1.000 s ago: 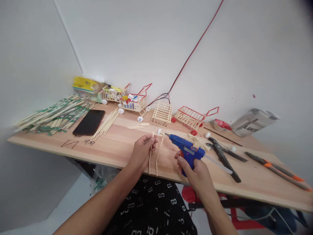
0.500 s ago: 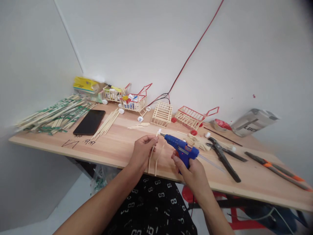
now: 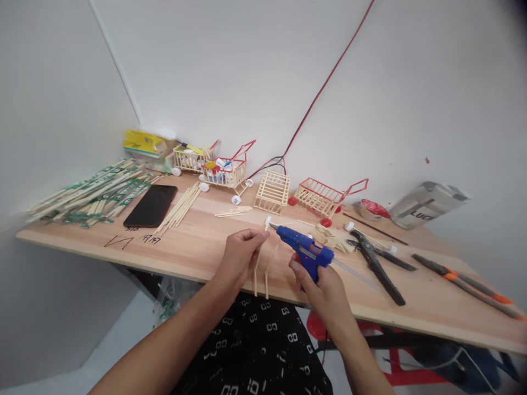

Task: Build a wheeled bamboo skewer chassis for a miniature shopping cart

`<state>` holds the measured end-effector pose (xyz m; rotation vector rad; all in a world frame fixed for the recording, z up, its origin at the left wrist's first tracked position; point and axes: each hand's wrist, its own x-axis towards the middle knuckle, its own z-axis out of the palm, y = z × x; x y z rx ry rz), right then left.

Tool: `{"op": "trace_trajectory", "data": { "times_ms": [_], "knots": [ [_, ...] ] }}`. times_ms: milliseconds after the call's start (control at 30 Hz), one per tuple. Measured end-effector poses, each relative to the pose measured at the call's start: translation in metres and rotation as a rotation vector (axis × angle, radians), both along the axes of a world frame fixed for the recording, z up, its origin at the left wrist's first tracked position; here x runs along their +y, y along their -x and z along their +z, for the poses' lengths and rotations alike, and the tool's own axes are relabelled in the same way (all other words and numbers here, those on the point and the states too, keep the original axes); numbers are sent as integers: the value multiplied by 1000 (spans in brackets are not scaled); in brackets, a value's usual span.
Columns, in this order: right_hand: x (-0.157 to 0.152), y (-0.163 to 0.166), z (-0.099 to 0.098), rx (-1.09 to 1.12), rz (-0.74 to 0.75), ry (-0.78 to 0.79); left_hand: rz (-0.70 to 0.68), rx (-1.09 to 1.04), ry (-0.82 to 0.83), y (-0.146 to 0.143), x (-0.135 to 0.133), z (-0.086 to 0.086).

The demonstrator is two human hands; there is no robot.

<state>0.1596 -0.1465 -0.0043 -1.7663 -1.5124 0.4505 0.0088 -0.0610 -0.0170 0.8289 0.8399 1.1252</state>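
The left hand [image 3: 242, 255] pinches a stick frame [image 3: 266, 283] between thumb and fingers, above the near edge of the table [image 3: 197, 252], about mid-scene. The frame is pale, thin and unpainted: two slim legs run side by side with a gap between, each bending toward its near end. The left hand hides part of it.

The right hand [image 3: 323, 282], apart from the left, is wrapped around the handle of a blue glue gun [image 3: 302, 244]. A clear glue stick [image 3: 354, 273] juts from its rear, to the right. The nozzle points left at the frame's far end, just beside a small white piece [image 3: 268, 220]; whether it touches either, I cannot tell.

Farther back stand a bare stick basket [image 3: 272, 191] and a red-trimmed cart [image 3: 319, 196]. Pliers [image 3: 376, 266] lie to the right.
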Motion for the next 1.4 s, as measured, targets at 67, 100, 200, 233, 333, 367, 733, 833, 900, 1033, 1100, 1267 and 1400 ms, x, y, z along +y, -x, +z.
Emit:
{"op": "trace_trajectory", "data": {
  "times_ms": [67,100,200,233,333,367,733,833,900,1033,1100,1267,1400],
  "knots": [
    [1,1,0,-3,4,2,-16,7,-10,1,1,-2],
    [1,2,0,-4,6,-1,-17,9,-20,1,2,-2],
    [1,2,1,-8,7,-24,-15,6,-27,1,2,-2],
    [1,2,1,-9,7,-31,-13,5,-27,1,3,-3],
    [1,2,1,-10,8,-38,-20,0,-28,1,3,-4],
    [1,2,1,-8,8,-38,-25,-4,-34,1,4,-5],
    [3,1,-2,-19,13,-27,-18,4,-25,1,4,-3],
    [2,2,-2,-22,11,-35,-23,3,-31,1,4,-4],
    [2,2,-1,-21,8,-37,-24,1,-35,1,4,-4],
    [2,2,-2,-32,22,-45,-23,0,-38,0,4,-5],
    [2,1,-3,-37,27,-43,-21,-3,-41,0,4,-4],
    [2,0,-4,-38,23,-31,-20,-8,-25,0,3,-2],
    [2,-1,-4,-46,23,-23,-23,-7,-28,0,3,-3]
  ]
}}
